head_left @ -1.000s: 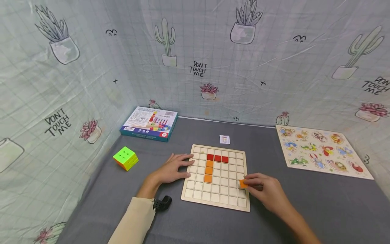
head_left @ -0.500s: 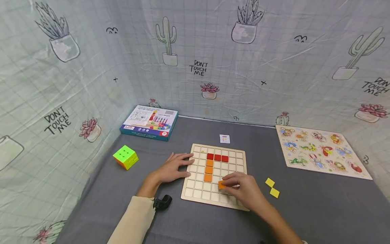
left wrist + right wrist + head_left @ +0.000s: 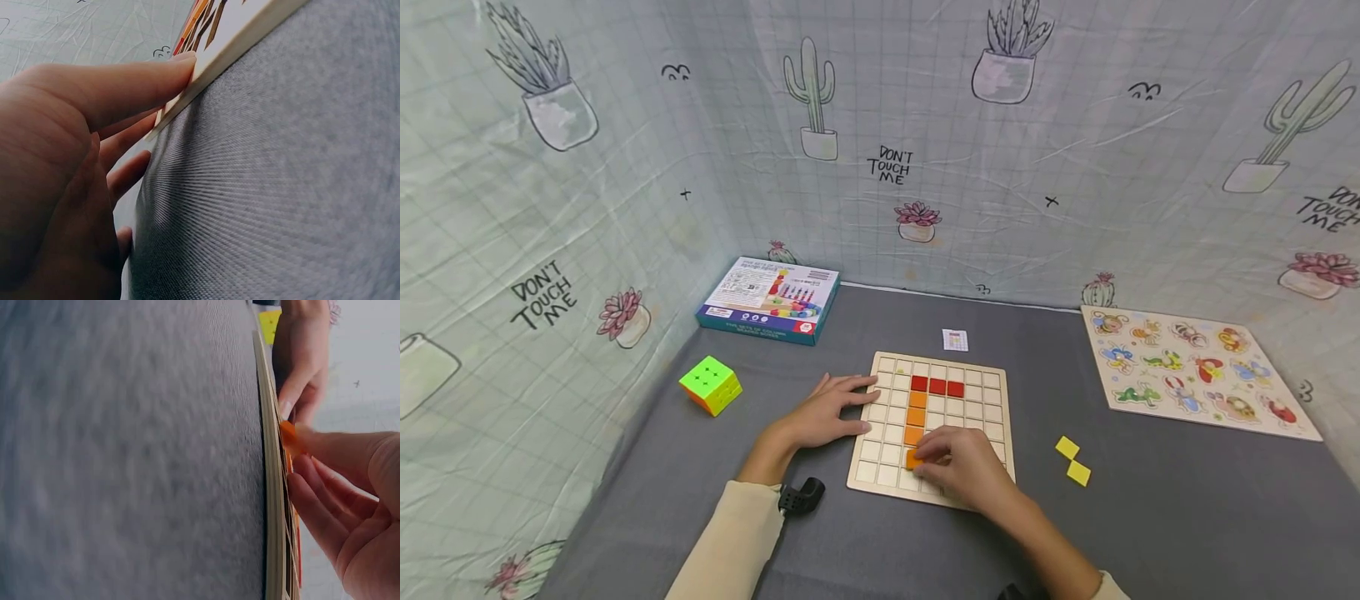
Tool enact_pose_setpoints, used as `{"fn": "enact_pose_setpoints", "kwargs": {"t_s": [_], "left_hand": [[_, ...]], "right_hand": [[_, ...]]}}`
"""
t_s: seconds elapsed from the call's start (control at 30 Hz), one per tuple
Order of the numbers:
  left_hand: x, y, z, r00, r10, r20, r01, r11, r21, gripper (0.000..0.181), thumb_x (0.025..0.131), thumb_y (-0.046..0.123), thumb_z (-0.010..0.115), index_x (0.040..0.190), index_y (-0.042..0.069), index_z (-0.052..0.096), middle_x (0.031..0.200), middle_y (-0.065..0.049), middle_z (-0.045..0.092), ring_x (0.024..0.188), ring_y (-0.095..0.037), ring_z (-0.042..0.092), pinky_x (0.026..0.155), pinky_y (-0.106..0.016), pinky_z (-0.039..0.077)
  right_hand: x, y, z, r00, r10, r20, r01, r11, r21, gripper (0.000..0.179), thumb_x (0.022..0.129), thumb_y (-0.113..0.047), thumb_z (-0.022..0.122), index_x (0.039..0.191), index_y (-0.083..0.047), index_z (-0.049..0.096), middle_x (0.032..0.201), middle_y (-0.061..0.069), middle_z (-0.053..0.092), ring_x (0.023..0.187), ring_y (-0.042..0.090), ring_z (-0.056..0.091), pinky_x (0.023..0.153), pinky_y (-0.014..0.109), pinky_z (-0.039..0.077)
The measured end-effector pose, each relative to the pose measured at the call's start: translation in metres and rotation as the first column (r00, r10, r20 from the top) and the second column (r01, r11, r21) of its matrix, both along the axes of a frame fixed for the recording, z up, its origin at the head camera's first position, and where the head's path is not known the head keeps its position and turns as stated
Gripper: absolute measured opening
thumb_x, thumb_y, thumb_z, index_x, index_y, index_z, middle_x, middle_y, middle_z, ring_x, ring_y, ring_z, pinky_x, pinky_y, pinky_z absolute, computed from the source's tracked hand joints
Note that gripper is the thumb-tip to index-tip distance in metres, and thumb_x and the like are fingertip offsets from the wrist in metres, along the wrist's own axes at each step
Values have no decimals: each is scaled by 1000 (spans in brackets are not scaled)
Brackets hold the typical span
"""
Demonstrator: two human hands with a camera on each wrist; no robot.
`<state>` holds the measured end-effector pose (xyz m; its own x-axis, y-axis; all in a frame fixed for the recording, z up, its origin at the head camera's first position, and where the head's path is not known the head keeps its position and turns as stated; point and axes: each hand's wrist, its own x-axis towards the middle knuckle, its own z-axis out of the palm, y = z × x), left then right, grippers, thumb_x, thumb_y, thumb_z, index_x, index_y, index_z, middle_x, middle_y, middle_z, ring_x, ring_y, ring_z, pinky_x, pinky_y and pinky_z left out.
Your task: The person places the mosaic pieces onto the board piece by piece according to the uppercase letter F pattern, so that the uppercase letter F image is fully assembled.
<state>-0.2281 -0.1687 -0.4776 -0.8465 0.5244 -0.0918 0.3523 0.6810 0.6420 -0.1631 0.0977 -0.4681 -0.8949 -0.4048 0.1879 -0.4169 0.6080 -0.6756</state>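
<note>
A: How far along is the pattern on the board (image 3: pixel 974 409)?
B: Three red tiles (image 3: pixel 937 387) sit in a row near its far edge, and three orange tiles (image 3: pixel 916 417) run down from the leftmost red one.
A: And the fourth tile (image 3: pixel 912 460) in orange?
B: The right hand (image 3: pixel 964 468) pinches it between thumb and fingers, at the near end of the orange column. I can't tell whether it's fully down in its cell.
A: The left hand (image 3: pixel 827 417)?
B: Fingers spread, nearly straight, touching the board's left edge and gripping nothing.
A: Anything left?
B: Two yellow tiles (image 3: pixel 1067 448) lie off the board, to its right; I'd judge those remain. The card (image 3: pixel 955 340) beyond the board is too small to read, so the full count is unclear.
</note>
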Motion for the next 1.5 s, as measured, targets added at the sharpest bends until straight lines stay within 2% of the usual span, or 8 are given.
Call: {"fn": "enact_pose_setpoints", "kwargs": {"t_s": [0.5, 0.9, 1.27, 1.5], "left_hand": [[-1, 0, -1, 1000, -5, -11, 5, 1000, 0, 57, 96, 31, 69, 149, 13, 54, 166, -5, 39, 156, -35, 28, 128, -67, 0], [0, 0, -1, 1000, 3, 0, -3, 1000, -6, 57, 96, 32, 69, 149, 14, 54, 166, -3, 38, 157, -34, 27, 129, -65, -1], [0, 1, -3, 1000, 1, -13, -1, 1000, 21, 57, 96, 31, 69, 148, 13, 55, 166, -4, 39, 157, -34, 28, 128, -66, 0], [0, 1, -4, 1000, 3, -9, -3, 1000, 4, 57, 96, 31, 69, 148, 14, 54, 166, -4, 38, 157, -34, 27, 129, -65, -1]], "right_hand": [[-2, -11, -1, 999, -50, -8, 50, 999, 12, 16, 69, -3, 91, 80, -9, 80, 81, -1, 73, 67, 0, 62, 61, 15, 52], [-2, -14, 1, 996, -86, 6, 86, 994, 73, 16, 69, -5, 92, 78, -11, 80, 73, -4, 69, 63, -2, 52, 58, 15, 46], [-2, -11, 1, 998, -59, -25, 60, 996, 63, 17, 67, -3, 92, 79, -8, 80, 76, -1, 71, 65, 2, 59, 59, 14, 48], [0, -5, 8, 999, -22, 28, 21, 1000, 19, 20, 70, -1, 90, 86, -6, 80, 85, 3, 76, 72, 11, 72, 65, 17, 55]]}}
